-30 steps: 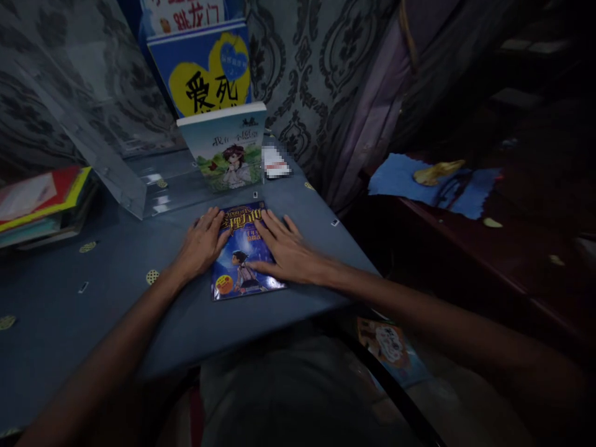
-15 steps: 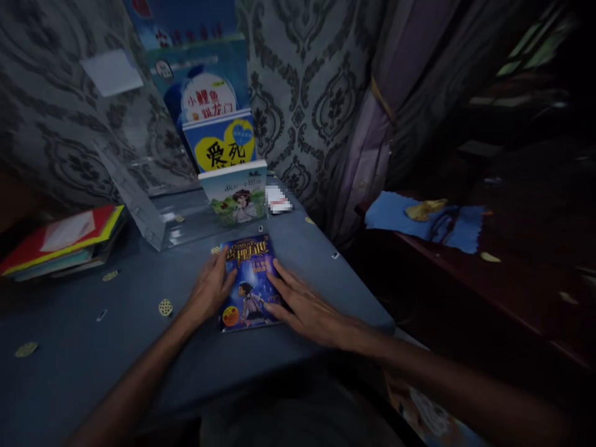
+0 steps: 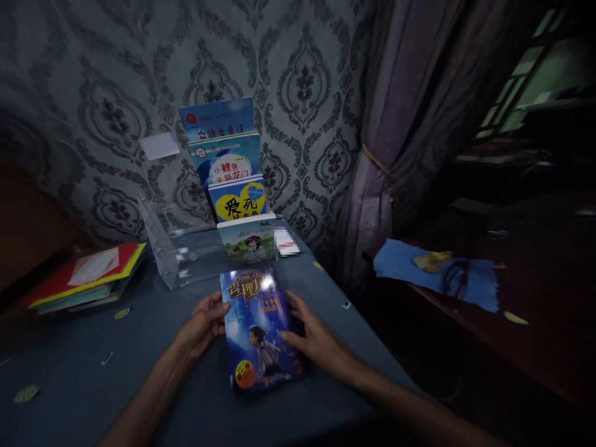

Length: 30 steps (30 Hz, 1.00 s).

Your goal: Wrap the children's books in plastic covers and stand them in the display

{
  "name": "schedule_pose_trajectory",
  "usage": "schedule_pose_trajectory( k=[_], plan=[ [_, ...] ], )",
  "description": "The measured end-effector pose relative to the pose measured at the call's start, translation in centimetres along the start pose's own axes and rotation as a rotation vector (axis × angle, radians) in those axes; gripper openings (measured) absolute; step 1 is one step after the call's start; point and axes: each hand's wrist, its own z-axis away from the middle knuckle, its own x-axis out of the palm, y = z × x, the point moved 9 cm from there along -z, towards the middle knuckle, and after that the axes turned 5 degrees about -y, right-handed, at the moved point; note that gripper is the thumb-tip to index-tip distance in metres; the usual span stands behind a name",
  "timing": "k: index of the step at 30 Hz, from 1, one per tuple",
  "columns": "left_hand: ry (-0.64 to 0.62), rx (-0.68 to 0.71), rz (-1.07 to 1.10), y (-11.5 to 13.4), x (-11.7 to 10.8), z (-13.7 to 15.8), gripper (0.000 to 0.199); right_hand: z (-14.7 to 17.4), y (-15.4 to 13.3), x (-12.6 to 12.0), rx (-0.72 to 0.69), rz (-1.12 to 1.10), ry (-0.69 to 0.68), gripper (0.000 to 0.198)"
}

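Observation:
A blue book (image 3: 261,335) with gold lettering and a drawn child on its cover is held by its two sides, tilted up toward me over the table. My left hand (image 3: 205,326) grips its left edge, thumb on the front and fingers partly hidden behind. Along the right edge, my right hand (image 3: 314,338) holds the book, with the thumb over the cover. Just beyond it, a clear acrylic rack (image 3: 161,245) stands on the table. A green book (image 3: 249,242) and a blue book with a yellow heart (image 3: 239,202) stand upright at its right, with other books behind.
A stack of books and folders (image 3: 93,276) lies at the left of the patterned blue tablecloth (image 3: 153,347). A white card (image 3: 286,242) sits beside the rack. To the right, a dark red bench (image 3: 447,310) carries a blue cloth (image 3: 435,273). A tied curtain (image 3: 372,161) hangs behind.
The blue book has come up off the tabletop and nearer to me, with both hands now gripping its sides. My view has tilted upward, showing more wall.

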Motion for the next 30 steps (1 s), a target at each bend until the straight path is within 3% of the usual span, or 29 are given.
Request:
schedule_pose_trajectory(
  k=[3, 7, 15, 23, 30],
  plan=[
    [-0.014, 0.065, -0.031, 2.1, 0.3, -1.1, 0.055, -2.3, -0.6, -0.1, 0.063, -0.265, -0.042, 0.079],
    [0.004, 0.116, -0.098, 4.6, -0.1, -2.9, 0.054, -4.7, -2.6, -0.6, 0.019, -0.342, -0.061, 0.052],
    [0.005, 0.22, -0.162, 8.6, -0.3, -4.9, 0.057, -8.1, -5.3, -2.4, -0.105, -0.306, -0.029, 0.04],
    [0.101, 0.356, -0.172, 12.4, -1.3, -7.1, 0.061, -13.3, -8.0, -4.4, -0.326, -0.223, -0.007, 0.039],
    [0.152, 0.503, -0.298, 16.0, -1.5, -8.5, 0.05, -17.8, -10.0, -6.5, -0.415, -0.169, 0.006, 0.039]
  ],
)
